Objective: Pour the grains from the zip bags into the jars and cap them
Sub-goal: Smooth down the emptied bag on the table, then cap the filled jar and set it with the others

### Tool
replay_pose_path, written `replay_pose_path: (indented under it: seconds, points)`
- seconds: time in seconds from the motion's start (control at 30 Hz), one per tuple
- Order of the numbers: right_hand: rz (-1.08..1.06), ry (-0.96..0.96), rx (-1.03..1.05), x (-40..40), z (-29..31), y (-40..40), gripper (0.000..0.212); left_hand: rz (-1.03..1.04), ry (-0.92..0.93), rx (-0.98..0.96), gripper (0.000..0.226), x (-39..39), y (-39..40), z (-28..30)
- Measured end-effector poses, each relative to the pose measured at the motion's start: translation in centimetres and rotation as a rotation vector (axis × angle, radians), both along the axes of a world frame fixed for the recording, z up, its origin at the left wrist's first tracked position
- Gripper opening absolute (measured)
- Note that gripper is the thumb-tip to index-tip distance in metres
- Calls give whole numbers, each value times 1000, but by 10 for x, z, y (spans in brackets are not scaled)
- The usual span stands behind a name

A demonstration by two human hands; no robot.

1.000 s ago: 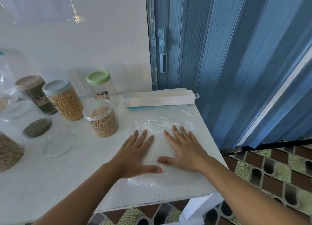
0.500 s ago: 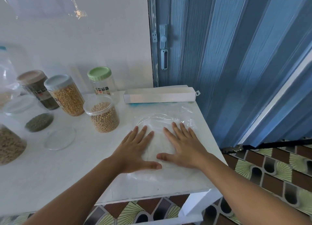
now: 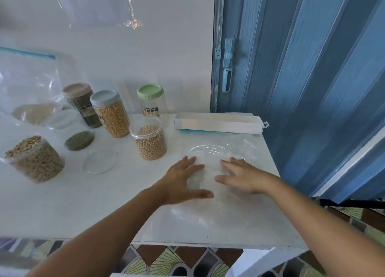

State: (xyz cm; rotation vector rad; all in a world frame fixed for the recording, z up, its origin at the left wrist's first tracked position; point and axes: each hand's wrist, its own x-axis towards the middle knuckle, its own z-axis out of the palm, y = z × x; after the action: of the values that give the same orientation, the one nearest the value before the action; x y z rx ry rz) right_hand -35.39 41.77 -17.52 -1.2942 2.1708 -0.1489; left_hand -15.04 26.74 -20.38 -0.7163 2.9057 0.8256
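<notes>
An empty clear zip bag (image 3: 218, 206) lies flat on the white table (image 3: 104, 204) near its right front corner. My left hand (image 3: 183, 179) and my right hand (image 3: 241, 178) press down on it side by side with straight fingers. Left of my hands stands an uncapped jar of round beige beans (image 3: 151, 140), and its clear lid (image 3: 99, 161) lies on the table beside it. Another uncapped jar of mixed grain (image 3: 35, 159) stands at the far left. A zip bag with pale grain (image 3: 31, 97) leans at the back left.
Capped jars stand at the back: a yellow corn jar (image 3: 111, 114), a dark grain jar (image 3: 82, 104) and a green-lidded jar (image 3: 151, 103). A clear jar with green grains (image 3: 78, 139) stands among them. A long white box (image 3: 218, 123) lies by the blue folding door (image 3: 302, 79).
Both hands have slid a little toward me over the flat bag. The view has shifted, so more of the left side of the table shows.
</notes>
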Motion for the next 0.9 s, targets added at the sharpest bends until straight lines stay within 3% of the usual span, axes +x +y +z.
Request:
replay_pose_path:
  seconds: [0.1,0.23,0.4,0.5,0.63,0.77,0.83,0.9]
  points:
    - [-16,99,-99,9,27,-17,68,160,232,6,85,9,-4,20]
    - [62,45,-256,50,58,-51,75,322,451,-128,43,47,-26,56]
    - [213,-58,-400,133,71,-126,75,617,657,-380,26,132,-87,80]
    - [268,-77,-368,184,69,-172,80,861,740,-492,38,189,-118,88]
    - [253,-76,-273,233,52,-231,98,1078,653,-427,83,255,-163,91]
    - [208,16,-85,260,28,-276,127,1084,521,-115,126,299,-206,84]
    - [198,51,-10,268,18,-288,134,1017,526,111,130,314,-223,77]
    - [185,102,-10,273,8,-295,136,964,519,188,124,325,-235,67]
